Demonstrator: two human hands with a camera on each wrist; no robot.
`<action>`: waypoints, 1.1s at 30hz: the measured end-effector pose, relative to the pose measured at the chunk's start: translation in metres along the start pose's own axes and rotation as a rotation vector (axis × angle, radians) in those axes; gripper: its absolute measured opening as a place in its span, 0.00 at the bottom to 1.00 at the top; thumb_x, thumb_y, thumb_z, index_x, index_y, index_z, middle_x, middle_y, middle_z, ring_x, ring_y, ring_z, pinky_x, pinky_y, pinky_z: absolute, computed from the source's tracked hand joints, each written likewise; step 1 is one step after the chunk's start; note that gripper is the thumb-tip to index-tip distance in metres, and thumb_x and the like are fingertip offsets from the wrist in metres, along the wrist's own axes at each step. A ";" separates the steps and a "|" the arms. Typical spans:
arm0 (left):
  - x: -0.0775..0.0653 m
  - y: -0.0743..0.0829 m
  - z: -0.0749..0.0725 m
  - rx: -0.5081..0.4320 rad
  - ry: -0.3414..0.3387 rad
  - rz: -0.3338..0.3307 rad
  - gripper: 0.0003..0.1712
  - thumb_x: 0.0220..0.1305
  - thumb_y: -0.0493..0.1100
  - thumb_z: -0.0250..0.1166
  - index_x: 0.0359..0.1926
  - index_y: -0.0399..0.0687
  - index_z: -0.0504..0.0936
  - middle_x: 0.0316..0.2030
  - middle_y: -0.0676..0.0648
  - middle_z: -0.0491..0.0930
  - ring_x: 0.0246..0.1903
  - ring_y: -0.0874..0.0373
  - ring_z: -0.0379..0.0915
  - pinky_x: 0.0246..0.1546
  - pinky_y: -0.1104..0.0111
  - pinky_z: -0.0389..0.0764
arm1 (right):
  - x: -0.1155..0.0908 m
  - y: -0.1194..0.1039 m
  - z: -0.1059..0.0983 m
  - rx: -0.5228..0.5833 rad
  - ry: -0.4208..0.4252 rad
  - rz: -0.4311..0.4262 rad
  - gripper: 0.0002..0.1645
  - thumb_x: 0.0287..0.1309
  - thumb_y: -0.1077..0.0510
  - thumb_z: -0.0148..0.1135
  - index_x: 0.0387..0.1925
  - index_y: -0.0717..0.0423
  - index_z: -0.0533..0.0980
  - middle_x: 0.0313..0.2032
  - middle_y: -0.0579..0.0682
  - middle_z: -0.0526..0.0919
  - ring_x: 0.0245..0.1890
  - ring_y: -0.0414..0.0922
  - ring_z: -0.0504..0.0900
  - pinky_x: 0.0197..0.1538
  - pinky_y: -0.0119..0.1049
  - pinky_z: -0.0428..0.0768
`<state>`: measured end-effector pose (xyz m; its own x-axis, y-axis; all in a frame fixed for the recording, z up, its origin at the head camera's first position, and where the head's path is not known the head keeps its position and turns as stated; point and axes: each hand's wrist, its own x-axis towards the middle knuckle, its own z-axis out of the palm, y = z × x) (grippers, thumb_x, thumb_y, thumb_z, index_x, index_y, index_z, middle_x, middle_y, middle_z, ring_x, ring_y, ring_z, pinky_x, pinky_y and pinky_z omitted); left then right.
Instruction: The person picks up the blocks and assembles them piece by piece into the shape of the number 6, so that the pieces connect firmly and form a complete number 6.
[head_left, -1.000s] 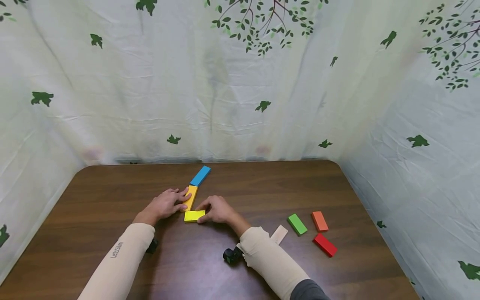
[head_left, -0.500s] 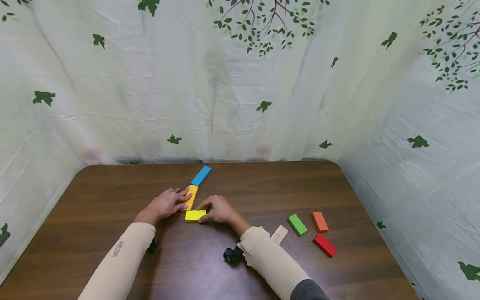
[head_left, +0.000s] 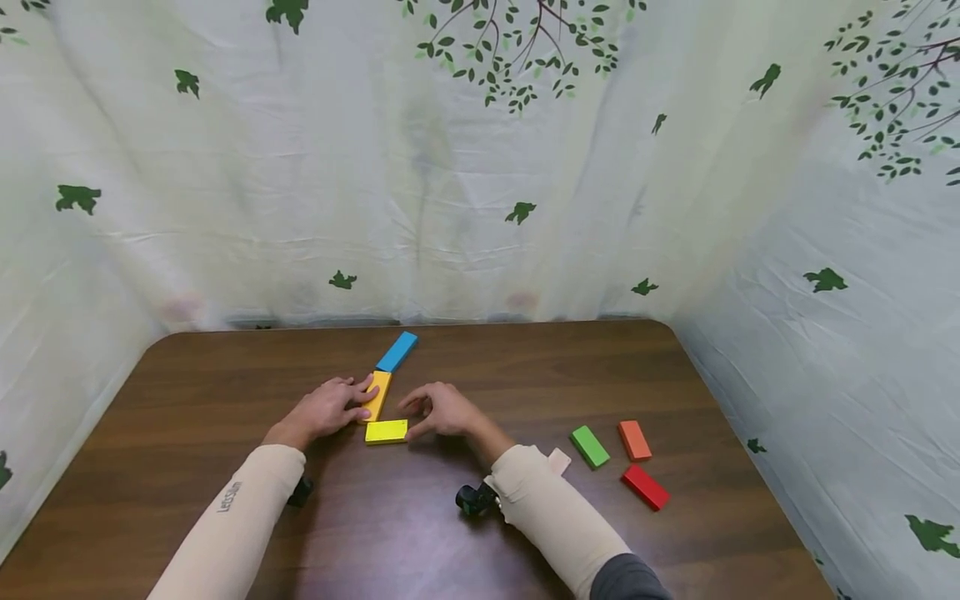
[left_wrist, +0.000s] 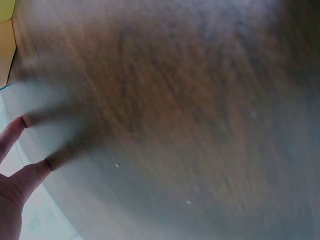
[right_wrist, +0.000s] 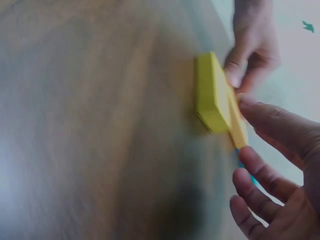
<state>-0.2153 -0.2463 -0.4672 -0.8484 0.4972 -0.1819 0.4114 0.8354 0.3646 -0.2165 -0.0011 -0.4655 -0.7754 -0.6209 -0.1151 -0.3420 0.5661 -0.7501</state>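
Note:
In the head view my left hand holds an amber-yellow block flat on the table, its thumb by the near end and a finger across the top. A bright yellow block lies crosswise at the near end of the amber one. Off the far end extends a blue block, so the three form a bent line. My right hand is just right of the yellow block, thumb tip close to its right end, fingers loosely bent and holding nothing. The right wrist view shows these fingers spread apart.
On the right of the brown table lie a green block, an orange block and a red block. A pale block is partly hidden by the right sleeve. A leaf-patterned curtain hangs behind the table.
My right hand has let go of the yellow block and shifted slightly right, its fingers lifting off. The left hand has stayed on the amber block. The pale block is more covered by the sleeve.

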 end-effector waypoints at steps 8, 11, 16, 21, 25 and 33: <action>0.000 -0.002 0.002 0.005 -0.007 -0.005 0.33 0.65 0.51 0.62 0.66 0.41 0.68 0.69 0.36 0.59 0.64 0.28 0.55 0.53 0.34 0.65 | -0.022 0.009 -0.035 -0.044 -0.031 -0.016 0.27 0.47 0.58 0.77 0.52 0.57 0.80 0.47 0.53 0.84 0.44 0.50 0.80 0.46 0.30 0.75; -0.003 -0.002 0.001 0.007 0.000 0.003 0.33 0.64 0.51 0.62 0.66 0.41 0.68 0.69 0.36 0.60 0.64 0.28 0.55 0.51 0.34 0.66 | -0.034 0.016 -0.046 -0.043 -0.034 -0.017 0.26 0.47 0.60 0.76 0.51 0.59 0.80 0.47 0.54 0.84 0.44 0.52 0.81 0.45 0.31 0.76; -0.004 -0.004 -0.001 0.011 0.013 0.020 0.32 0.64 0.50 0.62 0.65 0.40 0.69 0.69 0.36 0.60 0.64 0.27 0.55 0.51 0.34 0.66 | -0.056 0.031 -0.059 -0.042 -0.038 -0.041 0.25 0.46 0.62 0.76 0.49 0.60 0.81 0.45 0.54 0.85 0.41 0.51 0.81 0.43 0.30 0.76; 0.000 -0.002 0.000 0.024 0.014 0.044 0.32 0.65 0.50 0.62 0.65 0.40 0.68 0.68 0.35 0.60 0.63 0.27 0.56 0.50 0.35 0.68 | -0.082 0.046 -0.064 -0.060 -0.100 -0.094 0.23 0.45 0.63 0.76 0.47 0.59 0.82 0.42 0.54 0.84 0.39 0.50 0.78 0.43 0.34 0.77; 0.001 -0.002 -0.001 0.025 0.015 0.036 0.32 0.65 0.49 0.62 0.66 0.40 0.68 0.68 0.35 0.60 0.64 0.28 0.56 0.50 0.34 0.67 | -0.094 0.052 -0.066 -0.049 -0.180 -0.131 0.22 0.45 0.63 0.76 0.46 0.58 0.83 0.41 0.54 0.83 0.40 0.50 0.77 0.45 0.37 0.77; 0.001 -0.004 0.000 0.017 0.000 0.026 0.32 0.66 0.51 0.61 0.66 0.41 0.67 0.69 0.36 0.59 0.64 0.28 0.55 0.51 0.33 0.66 | -0.108 0.061 -0.069 -0.021 -0.391 -0.185 0.25 0.43 0.69 0.74 0.48 0.58 0.82 0.49 0.47 0.80 0.46 0.42 0.75 0.52 0.35 0.75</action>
<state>-0.2179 -0.2486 -0.4692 -0.8376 0.5184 -0.1723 0.4385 0.8262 0.3536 -0.1901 0.1381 -0.4543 -0.4416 -0.8694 -0.2214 -0.4701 0.4345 -0.7683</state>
